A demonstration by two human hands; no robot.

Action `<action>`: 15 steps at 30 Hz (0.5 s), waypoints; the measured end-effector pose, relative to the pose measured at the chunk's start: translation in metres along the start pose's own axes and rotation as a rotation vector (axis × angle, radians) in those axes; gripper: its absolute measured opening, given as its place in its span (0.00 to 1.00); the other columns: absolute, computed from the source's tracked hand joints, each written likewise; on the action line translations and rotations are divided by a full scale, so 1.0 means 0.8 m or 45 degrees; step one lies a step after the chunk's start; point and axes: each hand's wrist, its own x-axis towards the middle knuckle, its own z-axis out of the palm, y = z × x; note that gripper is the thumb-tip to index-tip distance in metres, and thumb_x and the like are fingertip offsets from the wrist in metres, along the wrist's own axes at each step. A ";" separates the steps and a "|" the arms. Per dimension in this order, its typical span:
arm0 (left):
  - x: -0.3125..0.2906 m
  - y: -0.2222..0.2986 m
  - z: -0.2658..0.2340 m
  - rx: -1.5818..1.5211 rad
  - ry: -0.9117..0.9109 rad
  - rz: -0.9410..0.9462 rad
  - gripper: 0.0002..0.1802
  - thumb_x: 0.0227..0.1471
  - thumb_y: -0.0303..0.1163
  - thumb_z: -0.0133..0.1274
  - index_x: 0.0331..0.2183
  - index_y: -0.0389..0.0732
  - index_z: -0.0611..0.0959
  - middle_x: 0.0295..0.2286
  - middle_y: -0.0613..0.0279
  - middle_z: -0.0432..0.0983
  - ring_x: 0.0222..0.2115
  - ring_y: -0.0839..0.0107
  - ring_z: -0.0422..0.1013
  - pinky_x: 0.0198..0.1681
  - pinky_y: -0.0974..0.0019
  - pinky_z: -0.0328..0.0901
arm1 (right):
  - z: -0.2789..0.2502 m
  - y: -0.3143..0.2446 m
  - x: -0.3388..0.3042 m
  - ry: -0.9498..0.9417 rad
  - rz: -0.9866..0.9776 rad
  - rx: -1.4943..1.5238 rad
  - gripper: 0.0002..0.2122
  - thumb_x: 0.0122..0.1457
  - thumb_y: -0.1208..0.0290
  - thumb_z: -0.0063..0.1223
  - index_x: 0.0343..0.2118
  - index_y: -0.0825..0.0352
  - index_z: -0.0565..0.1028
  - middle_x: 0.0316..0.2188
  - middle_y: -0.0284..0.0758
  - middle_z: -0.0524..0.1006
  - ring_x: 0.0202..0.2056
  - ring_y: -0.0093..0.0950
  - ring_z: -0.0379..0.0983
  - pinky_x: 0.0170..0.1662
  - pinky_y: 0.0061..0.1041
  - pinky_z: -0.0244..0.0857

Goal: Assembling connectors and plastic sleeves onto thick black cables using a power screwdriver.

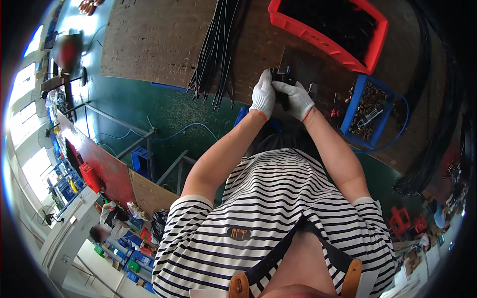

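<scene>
Both of my hands wear white knitted gloves and meet at the near edge of the brown wooden table. My left hand [263,95] is closed against the left side of a small black part [283,77]. From the other side my right hand [297,100] grips it too, thumb laid across toward the left hand. Gloves and shade hide most of the part, so its exact kind cannot be made out. Just beyond my fingers a dark flat plate [304,64] lies on the table. Left of my hands, a bundle of long black cables [214,49] hangs its ends over the edge.
A red bin [318,38] of black pieces stands at the far right. Right of my hands, a blue tray [350,109] holds brass-coloured fittings and a metal tool [370,118]; a blue hose [406,121] curves around it. More black cables [422,164] drape at the right.
</scene>
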 end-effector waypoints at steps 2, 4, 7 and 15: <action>0.027 0.001 -0.013 0.096 0.036 0.052 0.31 0.72 0.58 0.44 0.57 0.43 0.83 0.46 0.57 0.83 0.43 0.66 0.80 0.48 0.61 0.75 | 0.001 0.003 0.021 -0.051 0.014 0.000 0.12 0.65 0.71 0.64 0.50 0.63 0.82 0.42 0.30 0.84 0.42 0.24 0.81 0.49 0.27 0.74; 0.046 0.007 -0.027 0.565 0.039 0.299 0.34 0.71 0.61 0.41 0.62 0.45 0.79 0.48 0.54 0.83 0.46 0.62 0.80 0.50 0.59 0.74 | 0.002 0.004 0.042 -0.099 0.028 0.005 0.12 0.67 0.70 0.62 0.52 0.63 0.82 0.44 0.29 0.85 0.45 0.25 0.81 0.52 0.28 0.74; 0.061 0.022 -0.039 0.609 -0.023 0.209 0.39 0.70 0.63 0.38 0.68 0.46 0.69 0.55 0.46 0.78 0.53 0.52 0.76 0.56 0.55 0.70 | 0.003 0.009 0.071 -0.160 0.087 0.029 0.14 0.67 0.70 0.63 0.54 0.64 0.80 0.45 0.30 0.84 0.46 0.25 0.81 0.52 0.29 0.74; 0.069 0.084 -0.077 1.230 0.220 0.487 0.33 0.67 0.56 0.50 0.62 0.43 0.74 0.53 0.44 0.78 0.53 0.46 0.75 0.58 0.49 0.68 | 0.029 0.018 0.097 0.066 -0.022 -0.164 0.11 0.61 0.72 0.67 0.46 0.66 0.83 0.39 0.30 0.84 0.41 0.24 0.81 0.48 0.26 0.73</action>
